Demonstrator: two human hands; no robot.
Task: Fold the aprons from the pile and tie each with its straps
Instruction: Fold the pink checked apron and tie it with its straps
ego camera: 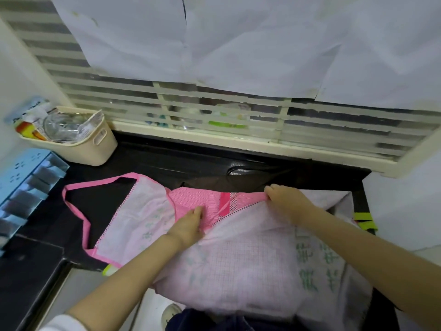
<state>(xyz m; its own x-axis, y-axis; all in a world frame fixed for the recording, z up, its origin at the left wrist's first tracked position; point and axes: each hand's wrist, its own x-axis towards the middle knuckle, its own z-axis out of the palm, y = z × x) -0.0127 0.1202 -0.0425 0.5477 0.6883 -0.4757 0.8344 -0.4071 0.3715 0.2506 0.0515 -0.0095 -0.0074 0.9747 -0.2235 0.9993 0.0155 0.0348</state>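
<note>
Head: apron [143,211] lies left-right, top leftward; left hand [188,226] presses flat, right hand [284,199] pinches edge.

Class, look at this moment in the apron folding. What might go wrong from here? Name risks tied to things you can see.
1. Much of the pink apron hangs over the near edge of the black counter; it may slide off if released.
2. Its neck loop lies spread out to the left and could be left outside the fold.
3. The right hand grips only the top edge while the left hand presses the middle, so the fold may skew.
</note>
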